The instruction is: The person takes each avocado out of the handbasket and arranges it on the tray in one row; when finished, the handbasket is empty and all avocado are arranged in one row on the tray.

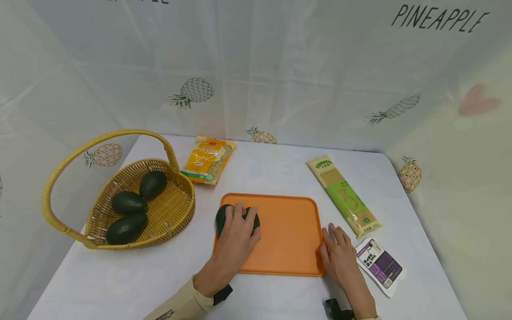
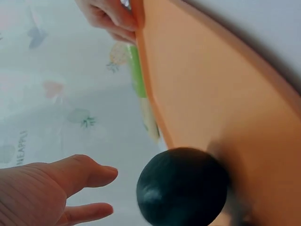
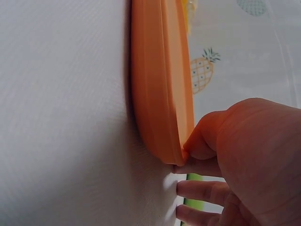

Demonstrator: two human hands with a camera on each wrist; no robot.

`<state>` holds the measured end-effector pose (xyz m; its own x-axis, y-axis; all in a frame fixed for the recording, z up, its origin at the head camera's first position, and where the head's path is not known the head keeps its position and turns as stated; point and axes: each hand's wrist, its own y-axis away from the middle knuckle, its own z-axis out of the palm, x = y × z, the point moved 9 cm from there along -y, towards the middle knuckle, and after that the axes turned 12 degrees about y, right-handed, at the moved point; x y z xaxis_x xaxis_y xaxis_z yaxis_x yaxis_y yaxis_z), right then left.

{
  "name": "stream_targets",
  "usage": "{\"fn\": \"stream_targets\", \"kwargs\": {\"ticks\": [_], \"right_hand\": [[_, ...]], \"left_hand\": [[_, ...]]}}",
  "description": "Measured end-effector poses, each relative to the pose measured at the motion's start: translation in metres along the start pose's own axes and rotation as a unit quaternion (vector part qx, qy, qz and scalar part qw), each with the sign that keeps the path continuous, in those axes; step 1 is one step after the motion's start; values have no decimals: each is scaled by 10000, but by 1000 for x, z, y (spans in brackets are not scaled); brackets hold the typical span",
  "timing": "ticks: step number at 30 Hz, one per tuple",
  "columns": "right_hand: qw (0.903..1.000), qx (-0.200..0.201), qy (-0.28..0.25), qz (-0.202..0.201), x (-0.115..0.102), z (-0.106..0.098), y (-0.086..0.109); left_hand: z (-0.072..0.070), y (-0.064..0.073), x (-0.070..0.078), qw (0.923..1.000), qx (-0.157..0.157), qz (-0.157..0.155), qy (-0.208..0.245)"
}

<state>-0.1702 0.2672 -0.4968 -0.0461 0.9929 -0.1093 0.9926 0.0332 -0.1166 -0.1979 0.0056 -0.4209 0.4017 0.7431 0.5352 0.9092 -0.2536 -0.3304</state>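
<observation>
Two dark green avocados [image 1: 256,219] show on either side of the fingers of my left hand [image 1: 236,238], at the left end of an orange tray [image 1: 288,235]. From the left wrist, one rounded avocado [image 2: 183,188] appears just beyond the thumb and a finger, which are extended with a gap before it. My right hand [image 1: 342,258] pinches the tray's right rim near its front corner. In the right wrist view, the thumb [image 3: 204,139] lies on the rim with a finger at the edge opposite, while other fingertips reach the white tabletop.
A yellow wicker basket [image 1: 186,213] with a tall handle holds several avocados at left. Behind the tray is an orange-yellow food packet [image 1: 208,160]. To the right lie a green noodle packet [image 1: 346,195] and a white-purple pouch [image 1: 382,266]. A pineapple-print curtain [image 1: 280,66] hangs behind the table.
</observation>
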Motion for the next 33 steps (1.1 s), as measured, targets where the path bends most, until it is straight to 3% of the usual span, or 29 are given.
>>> {"fn": "stream_targets", "kwargs": {"ticks": [9, 16, 27, 33], "right_hand": [[10000, -33, 22, 4, 1, 0, 0], [10000, -87, 21, 26, 1, 0, -1], [9999, 110, 37, -28, 1, -1, 2], [9999, 122, 36, -43, 1, 0, 2]], "left_hand": [[-22, 2, -14, 9973, -10, -481, 561], [-38, 7, -32, 9942, 82, -809, 697], [-76, 14, -58, 9802, 299, -1090, 1628], [-92, 18, -75, 9753, 185, -1357, 1732]]}}
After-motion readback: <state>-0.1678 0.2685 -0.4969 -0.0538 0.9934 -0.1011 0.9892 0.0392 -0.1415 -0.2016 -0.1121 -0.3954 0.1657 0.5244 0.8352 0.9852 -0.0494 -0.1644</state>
